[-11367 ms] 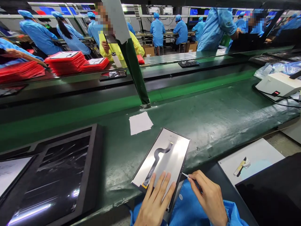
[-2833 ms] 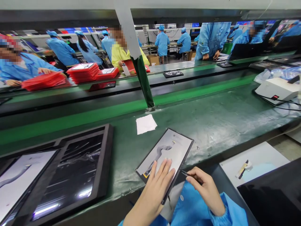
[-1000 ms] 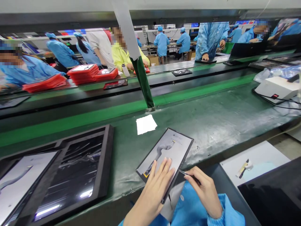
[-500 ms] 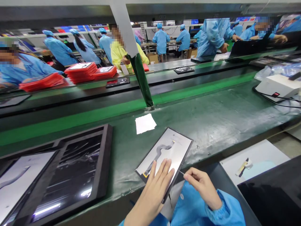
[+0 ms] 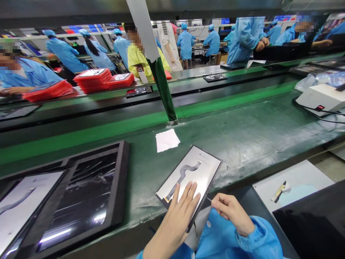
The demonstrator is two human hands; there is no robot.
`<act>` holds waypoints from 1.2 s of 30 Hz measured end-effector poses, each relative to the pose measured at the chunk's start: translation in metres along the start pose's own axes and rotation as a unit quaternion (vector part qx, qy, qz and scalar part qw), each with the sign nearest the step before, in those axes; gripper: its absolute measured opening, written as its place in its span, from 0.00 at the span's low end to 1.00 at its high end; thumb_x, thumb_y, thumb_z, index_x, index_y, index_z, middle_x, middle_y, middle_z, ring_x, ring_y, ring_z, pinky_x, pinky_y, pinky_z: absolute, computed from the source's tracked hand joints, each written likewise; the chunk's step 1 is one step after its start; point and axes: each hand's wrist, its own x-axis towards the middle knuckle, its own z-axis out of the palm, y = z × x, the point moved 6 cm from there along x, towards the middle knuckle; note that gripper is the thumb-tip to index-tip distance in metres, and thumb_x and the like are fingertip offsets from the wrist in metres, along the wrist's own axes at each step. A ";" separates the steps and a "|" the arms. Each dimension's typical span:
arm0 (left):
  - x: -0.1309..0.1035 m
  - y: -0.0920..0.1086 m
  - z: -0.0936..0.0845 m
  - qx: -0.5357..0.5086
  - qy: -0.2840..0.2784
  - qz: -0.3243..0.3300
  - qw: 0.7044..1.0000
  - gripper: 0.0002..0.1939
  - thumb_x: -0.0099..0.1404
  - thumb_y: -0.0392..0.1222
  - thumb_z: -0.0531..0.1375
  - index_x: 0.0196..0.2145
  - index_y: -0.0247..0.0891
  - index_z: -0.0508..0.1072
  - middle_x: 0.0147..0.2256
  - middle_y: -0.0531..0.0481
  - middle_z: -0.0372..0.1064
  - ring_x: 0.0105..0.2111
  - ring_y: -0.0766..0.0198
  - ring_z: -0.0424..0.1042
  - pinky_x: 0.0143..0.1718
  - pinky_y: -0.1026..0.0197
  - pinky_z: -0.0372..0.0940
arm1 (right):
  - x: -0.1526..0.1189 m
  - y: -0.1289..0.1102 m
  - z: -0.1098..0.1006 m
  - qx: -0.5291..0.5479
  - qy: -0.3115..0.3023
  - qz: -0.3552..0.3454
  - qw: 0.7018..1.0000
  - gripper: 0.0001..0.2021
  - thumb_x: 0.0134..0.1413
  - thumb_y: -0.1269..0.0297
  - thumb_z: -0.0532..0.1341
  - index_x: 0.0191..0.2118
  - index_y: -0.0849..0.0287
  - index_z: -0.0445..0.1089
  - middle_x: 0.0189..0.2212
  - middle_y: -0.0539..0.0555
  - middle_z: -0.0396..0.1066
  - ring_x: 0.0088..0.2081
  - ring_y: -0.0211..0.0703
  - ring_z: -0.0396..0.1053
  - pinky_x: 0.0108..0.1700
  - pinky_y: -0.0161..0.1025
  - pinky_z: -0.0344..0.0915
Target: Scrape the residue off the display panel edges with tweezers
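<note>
A flat display panel [image 5: 207, 169] with a silvery back, a dark edge and a curved grey ribbon cable [image 5: 183, 172] lies tilted at the front edge of the green bench. My left hand [image 5: 179, 216] rests flat on its lower part, fingers spread, covering some of the back. At the panel's right edge, my right hand [image 5: 231, 210] pinches a thin, pale pointed tool [image 5: 209, 199], whose tip is close to that edge; whether it touches cannot be told.
A black foam tray [image 5: 122, 180] holding panels is at the left. White paper sheets [image 5: 167, 140] lie behind the panel. A white box [image 5: 322, 99] with cables sits far right. People in blue work beyond the conveyor [image 5: 188, 97].
My hands and the panel have barely moved. On the conveyor, the dark panels have shifted slightly right. Across it, a standing person in blue has brought both hands together.
</note>
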 end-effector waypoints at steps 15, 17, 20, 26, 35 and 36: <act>-0.001 -0.002 0.006 -0.008 -0.021 -0.011 1.000 0.49 0.51 0.16 0.49 0.71 0.29 0.42 0.71 0.33 0.42 0.71 0.43 0.37 0.65 0.28 0.42 | -0.004 -0.002 0.001 -0.017 -0.030 -0.008 0.999 0.30 0.41 0.33 0.67 0.23 0.59 0.66 0.16 0.43 0.56 0.20 0.31 0.47 0.22 0.33 0.43; -0.001 -0.002 0.007 -0.008 -0.022 -0.012 1.000 0.49 0.53 0.17 0.49 0.71 0.29 0.41 0.71 0.32 0.42 0.71 0.43 0.37 0.65 0.27 0.42 | -0.005 -0.002 0.000 -0.028 -0.027 -0.020 0.999 0.30 0.42 0.32 0.66 0.23 0.58 0.66 0.17 0.43 0.56 0.20 0.31 0.47 0.23 0.34 0.45; -0.001 -0.003 0.007 -0.013 -0.012 -0.011 1.000 0.48 0.55 0.17 0.49 0.71 0.30 0.40 0.71 0.32 0.42 0.71 0.43 0.37 0.65 0.27 0.42 | -0.008 -0.007 -0.007 -0.078 0.026 -0.080 0.993 0.28 0.47 0.33 0.64 0.25 0.58 0.69 0.20 0.46 0.61 0.22 0.35 0.54 0.25 0.34 0.52; 0.000 -0.003 0.003 -0.008 -0.015 -0.013 1.000 0.44 0.61 0.20 0.51 0.71 0.31 0.40 0.70 0.31 0.44 0.71 0.45 0.39 0.66 0.30 0.44 | -0.019 -0.023 -0.009 -0.175 0.127 -0.220 0.951 0.19 0.59 0.45 0.62 0.31 0.57 0.74 0.28 0.52 0.70 0.30 0.43 0.68 0.33 0.37 0.63; 0.001 -0.004 -0.004 -0.021 -0.009 -0.015 1.000 0.39 0.65 0.19 0.49 0.70 0.31 0.43 0.70 0.32 0.45 0.71 0.47 0.40 0.66 0.32 0.45 | -0.023 -0.027 0.000 -0.198 0.148 -0.287 0.926 0.13 0.63 0.53 0.62 0.33 0.56 0.76 0.29 0.53 0.73 0.29 0.43 0.70 0.30 0.36 0.63; 0.001 -0.003 -0.004 -0.023 -0.006 -0.013 1.000 0.39 0.65 0.19 0.48 0.70 0.31 0.43 0.70 0.33 0.45 0.71 0.47 0.39 0.66 0.32 0.45 | -0.023 -0.027 -0.001 -0.197 0.151 -0.290 0.924 0.13 0.63 0.53 0.62 0.34 0.56 0.76 0.29 0.53 0.73 0.29 0.44 0.71 0.30 0.36 0.63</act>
